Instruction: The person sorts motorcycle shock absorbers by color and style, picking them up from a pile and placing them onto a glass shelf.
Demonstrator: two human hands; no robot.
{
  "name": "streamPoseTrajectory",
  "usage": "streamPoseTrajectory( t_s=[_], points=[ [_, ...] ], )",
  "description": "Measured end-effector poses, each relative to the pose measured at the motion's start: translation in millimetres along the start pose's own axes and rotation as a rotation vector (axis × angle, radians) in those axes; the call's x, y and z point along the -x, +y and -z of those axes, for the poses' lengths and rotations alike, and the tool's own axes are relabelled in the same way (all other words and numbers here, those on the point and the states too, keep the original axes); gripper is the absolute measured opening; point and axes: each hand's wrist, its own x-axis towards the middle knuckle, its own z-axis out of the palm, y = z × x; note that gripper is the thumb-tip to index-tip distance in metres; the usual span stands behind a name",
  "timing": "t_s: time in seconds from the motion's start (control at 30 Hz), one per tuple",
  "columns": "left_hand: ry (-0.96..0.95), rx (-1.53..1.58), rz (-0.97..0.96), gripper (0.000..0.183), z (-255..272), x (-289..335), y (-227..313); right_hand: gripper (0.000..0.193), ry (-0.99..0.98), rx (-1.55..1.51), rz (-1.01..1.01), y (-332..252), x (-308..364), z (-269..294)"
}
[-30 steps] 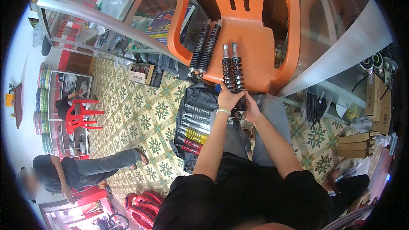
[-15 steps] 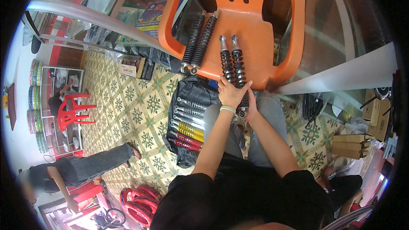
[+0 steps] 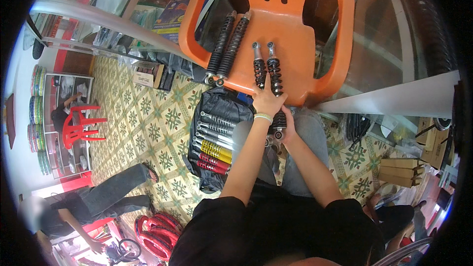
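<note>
Two black-spring shock absorbers with silver eyelet tops, a left one [image 3: 259,71] and a right one [image 3: 274,69], lie side by side, upper parts over the orange chair's seat [image 3: 290,34] and lower ends toward my lap. My left hand [image 3: 268,102] is closed around them at mid-length, one finger reaching up between the springs. Lower down, my right hand [image 3: 287,125] grips the right shock absorber near its bottom eyelet. My palm partly hides both springs. Another pair of black shock absorbers [image 3: 228,47] rests on the seat's left side.
Left of my knees, a black plastic bag [image 3: 207,103] on the tiled floor bears several silver, yellow and red shock absorbers [image 3: 214,150]. Glass cases flank the chair. Cardboard boxes [image 3: 399,171] stand at right. A person [image 3: 84,204], red tyres [image 3: 157,236] and a red chair [image 3: 76,128] are at left.
My left hand's thumb has drawn in from across the right shock absorber, and a finger now points up between the springs. The person at left has shifted legs and arm. My view has moved slightly.
</note>
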Motion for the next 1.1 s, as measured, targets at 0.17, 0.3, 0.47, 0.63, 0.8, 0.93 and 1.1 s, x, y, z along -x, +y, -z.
streamPoseTrajectory(
  t_s=[0.17,0.3,0.47,0.63,0.8,0.93,1.1],
  points=[
    [0.085,0.166,-0.054,0.08,5,12,-23,0.029,0.002,0.239,-0.088,9,11,7],
    [0.197,0.341,-0.076,0.074,6,35,-39,0.026,-0.033,0.364,-0.22,12,23,8],
    [0.422,0.484,-0.258,0.07,12,72,-44,0.057,-0.265,0.734,-0.092,11,47,8],
    [0.539,1.024,-0.339,0.075,45,144,-39,0.083,-0.27,1.391,0.046,25,106,-19],
    [0.481,0.772,-0.558,0.081,61,217,6,0.071,-0.458,1.154,0.118,13,218,-35],
    [0.39,0.685,-0.859,0.084,77,261,52,0.059,-0.441,1.034,0.368,13,291,-30],
    [0.312,0.659,-1.254,0.082,95,289,146,0.075,-0.456,0.923,0.774,-18,358,-25]
  ],
)
